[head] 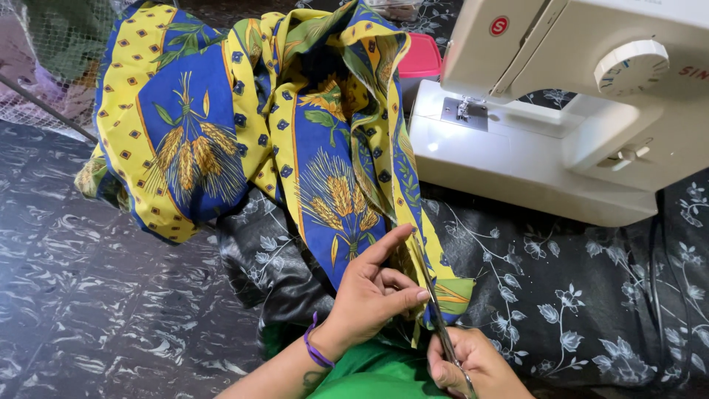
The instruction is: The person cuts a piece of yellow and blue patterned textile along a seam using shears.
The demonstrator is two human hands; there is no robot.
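Note:
A blue and yellow cloth (192, 125) printed with wheat sheaves lies bunched across the table. Its near end hangs toward me. My left hand (369, 295), with a purple band on the wrist, pinches the cloth's lower edge near a green corner (452, 292). My right hand (476, 362) grips a pair of scissors (436, 314) at the bottom of the view. The blades point up along the cloth's edge, right beside my left fingers.
A white sewing machine (561, 133) stands at the right on a black flower-patterned cover (591, 295), its needle area lit. A pink box (421, 55) sits behind the cloth. Dark marbled floor (88, 281) lies to the left. Green fabric (377, 373) covers my lap.

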